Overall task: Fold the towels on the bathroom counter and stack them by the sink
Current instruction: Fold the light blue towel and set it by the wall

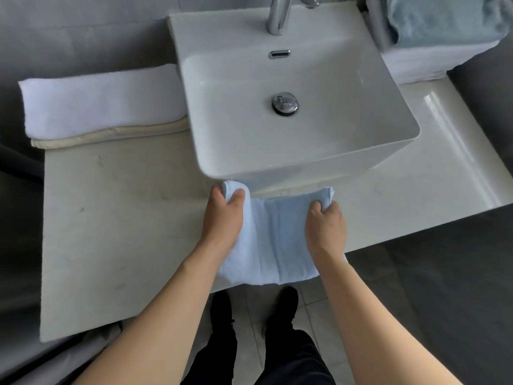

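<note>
A light blue towel [273, 240] lies on the counter [116, 218] just in front of the white basin [291, 129], its near end hanging over the counter's front edge. My left hand [223, 215] grips the towel's far left corner, which bunches over my fingers. My right hand [324, 222] pinches the far right corner. Left of the basin a folded white towel [100, 102] sits on top of a folded cream towel [111, 134].
At the back right stand more towels, a blue-grey one [444, 18] on a white one [433, 61]. A chrome tap [277, 15] rises behind the basin. The counter's right part [433, 162] is glossy white. My legs and dark shoes show below the counter edge.
</note>
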A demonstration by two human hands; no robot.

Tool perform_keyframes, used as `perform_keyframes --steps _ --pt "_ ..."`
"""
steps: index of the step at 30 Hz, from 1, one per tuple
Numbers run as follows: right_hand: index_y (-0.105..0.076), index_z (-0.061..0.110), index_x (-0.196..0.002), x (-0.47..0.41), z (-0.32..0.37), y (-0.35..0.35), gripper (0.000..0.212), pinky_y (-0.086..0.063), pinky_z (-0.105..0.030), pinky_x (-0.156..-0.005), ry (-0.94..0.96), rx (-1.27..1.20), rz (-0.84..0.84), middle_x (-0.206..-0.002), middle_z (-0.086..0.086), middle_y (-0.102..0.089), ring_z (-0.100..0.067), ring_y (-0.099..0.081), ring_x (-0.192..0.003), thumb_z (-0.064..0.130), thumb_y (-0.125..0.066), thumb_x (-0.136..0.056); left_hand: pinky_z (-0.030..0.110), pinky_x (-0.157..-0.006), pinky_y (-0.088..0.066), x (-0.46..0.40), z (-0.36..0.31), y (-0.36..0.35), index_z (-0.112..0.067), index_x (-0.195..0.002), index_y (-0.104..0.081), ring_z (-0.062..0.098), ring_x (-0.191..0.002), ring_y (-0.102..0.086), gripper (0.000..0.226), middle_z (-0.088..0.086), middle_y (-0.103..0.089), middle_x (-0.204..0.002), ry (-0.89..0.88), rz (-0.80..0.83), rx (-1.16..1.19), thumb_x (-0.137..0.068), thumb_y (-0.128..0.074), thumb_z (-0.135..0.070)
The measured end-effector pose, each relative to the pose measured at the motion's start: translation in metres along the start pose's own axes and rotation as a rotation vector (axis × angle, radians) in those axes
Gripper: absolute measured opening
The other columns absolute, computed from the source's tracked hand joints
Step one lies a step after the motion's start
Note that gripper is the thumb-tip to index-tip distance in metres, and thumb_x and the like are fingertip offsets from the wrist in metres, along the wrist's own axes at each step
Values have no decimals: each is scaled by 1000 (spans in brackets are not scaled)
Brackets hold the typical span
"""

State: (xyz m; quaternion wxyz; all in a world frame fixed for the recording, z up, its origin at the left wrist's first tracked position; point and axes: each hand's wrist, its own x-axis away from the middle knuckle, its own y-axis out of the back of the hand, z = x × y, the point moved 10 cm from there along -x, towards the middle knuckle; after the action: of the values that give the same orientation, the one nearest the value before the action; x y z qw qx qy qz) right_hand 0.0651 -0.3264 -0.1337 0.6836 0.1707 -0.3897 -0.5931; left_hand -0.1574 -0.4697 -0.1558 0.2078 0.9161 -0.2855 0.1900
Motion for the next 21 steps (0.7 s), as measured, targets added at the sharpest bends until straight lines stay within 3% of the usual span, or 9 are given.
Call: perform_keyframes --steps 2,7,12,17,21 --pt "-46 13 -79 -16 -6 32 16 -31 -32 -53 -11 -24 -41 -70 -1 -51 -17 -47 -60 23 -39 -89 29 -71 -50 9 -22 -40 -23 -103 -55 13 -83 -63 15 -2 -65 -98 8 45 52 -93 -57 -35" --pt "-50 11 -84 -63 -21 110 20 -34 -33 -57 40 -96 -121 -75 -1 -55 -18 -51 -67 24 -40 -95 37 -79 -56 33 -72 -135 -20 -90 -63 21 -89 -69 12 2 -71 -94 46 146 142 -91 -59 -31" --pt "-52 16 -88 -114 -37 181 18 -37 -29 -59 85 -237 -143 -79 2 -56 -14 -52 -70 25 -41 -99 23 -64 -54 47 -107 -204 -16 -84 -65 16 -77 -68 16 1 -71 -85 138 79 307 -87 -66 -31" --pt "-53 12 -92 -160 -38 237 19 -42 -33 -67 80 -331 -280 -82 -1 -54 -15 -50 -71 24 -40 -98 43 -85 -59 56 -136 -265 -9 -110 -70 27 -88 -73 52 10 -75 -100 323 267 337 -66 -70 -37" --pt "-51 16 -91 -200 -11 252 17 -45 -34 -71 114 -364 -340 -87 -2 -56 -18 -53 -79 25 -40 -99 43 -78 -61 30 -178 -289 -10 -100 -72 26 -83 -75 36 10 -77 -90 259 253 384 -71 -72 -32"
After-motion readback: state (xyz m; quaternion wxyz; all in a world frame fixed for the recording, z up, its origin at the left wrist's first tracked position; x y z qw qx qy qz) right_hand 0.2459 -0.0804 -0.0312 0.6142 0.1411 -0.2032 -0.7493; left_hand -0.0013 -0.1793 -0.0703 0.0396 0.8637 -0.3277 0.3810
